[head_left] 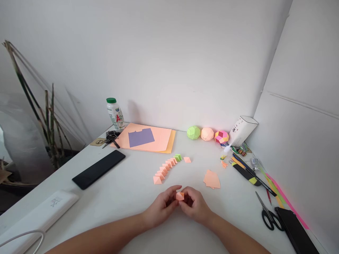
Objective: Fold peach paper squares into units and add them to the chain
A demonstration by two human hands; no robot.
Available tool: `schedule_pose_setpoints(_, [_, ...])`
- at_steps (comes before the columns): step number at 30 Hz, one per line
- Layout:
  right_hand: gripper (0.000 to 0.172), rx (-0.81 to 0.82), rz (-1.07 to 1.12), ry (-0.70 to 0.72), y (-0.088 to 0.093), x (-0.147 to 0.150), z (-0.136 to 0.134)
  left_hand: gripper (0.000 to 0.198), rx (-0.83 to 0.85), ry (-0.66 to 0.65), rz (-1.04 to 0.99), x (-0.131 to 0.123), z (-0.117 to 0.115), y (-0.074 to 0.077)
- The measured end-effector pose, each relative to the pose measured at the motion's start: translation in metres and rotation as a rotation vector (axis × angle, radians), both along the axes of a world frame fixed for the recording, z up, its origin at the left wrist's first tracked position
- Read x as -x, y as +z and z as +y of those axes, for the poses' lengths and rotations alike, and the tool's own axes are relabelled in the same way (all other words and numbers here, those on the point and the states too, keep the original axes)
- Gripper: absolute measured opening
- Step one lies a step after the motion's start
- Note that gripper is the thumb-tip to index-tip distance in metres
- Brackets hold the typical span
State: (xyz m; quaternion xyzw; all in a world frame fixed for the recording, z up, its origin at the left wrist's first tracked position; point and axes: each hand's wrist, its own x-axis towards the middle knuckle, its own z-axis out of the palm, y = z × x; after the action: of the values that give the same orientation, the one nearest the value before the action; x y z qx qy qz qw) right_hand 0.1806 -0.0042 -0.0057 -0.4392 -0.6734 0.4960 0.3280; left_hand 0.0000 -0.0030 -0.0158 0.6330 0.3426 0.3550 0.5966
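Observation:
Between my two hands, near the front of the table, is a small folded piece of peach paper [180,196]. My left hand [164,208] pinches it from the left with thumb and fingers. From the other side my right hand [194,204] grips it the same way. Just beyond lies a curved row of folded peach paper units [164,169], with green folded units [177,157] at its far end. One flat peach folded piece [187,159] rests beside the green end. To the right is a small stack of peach paper sheets [212,179].
Along the wall sit a green paper ball [193,132], a peach one [207,134] and a multicoloured one [221,137]. Scissors [268,215], a cutter knife [245,173] and a phone [296,229] lie right. Left are a black slab [99,169], a bottle [116,113] and paper sheets [161,137].

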Motion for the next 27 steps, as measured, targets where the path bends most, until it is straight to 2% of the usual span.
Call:
schedule_pose_setpoints(7, [0.011,-0.183,-0.095,0.005,-0.002,0.002,0.001,0.035,-0.152,-0.033,0.063,-0.001,-0.001,-0.001])
schedule_pose_setpoints(11, [0.013,-0.229,-0.121,0.013,-0.001,0.0,0.002,0.032,-0.158,-0.056,0.077,-0.001,0.0,0.004])
schedule_pose_setpoints(22, [0.013,-0.209,-0.077,0.013,0.001,-0.001,0.003,0.027,-0.072,-0.036,0.095,0.0,-0.001,0.011])
schedule_pose_setpoints(27, [0.01,-0.068,0.071,0.046,0.006,-0.003,0.001,0.028,-0.051,-0.038,0.098,0.002,-0.001,0.008])
